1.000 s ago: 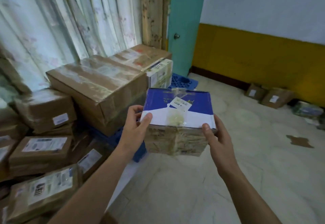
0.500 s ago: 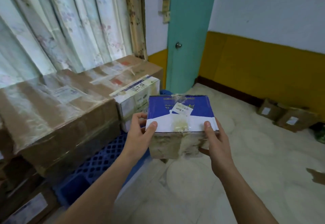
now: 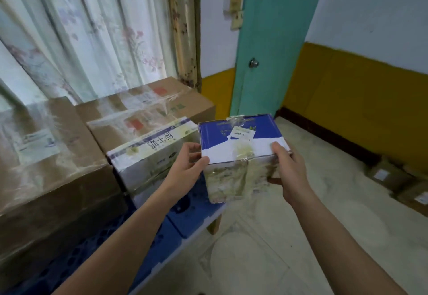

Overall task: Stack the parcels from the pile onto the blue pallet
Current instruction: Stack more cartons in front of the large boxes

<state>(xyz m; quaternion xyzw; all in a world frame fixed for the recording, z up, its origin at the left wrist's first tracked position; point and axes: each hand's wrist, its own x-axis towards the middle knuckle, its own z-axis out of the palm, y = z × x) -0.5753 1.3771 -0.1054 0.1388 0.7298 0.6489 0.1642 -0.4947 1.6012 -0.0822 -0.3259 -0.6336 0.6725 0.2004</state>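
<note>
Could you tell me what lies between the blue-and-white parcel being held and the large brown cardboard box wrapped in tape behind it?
In the head view, a white carton with purple stripes sits between them.

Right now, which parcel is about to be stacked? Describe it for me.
Find the teal door; below it, the left hand and right hand hold the blue-topped parcel. Unlike its brown neighbours, its lid is blue and white.
</note>
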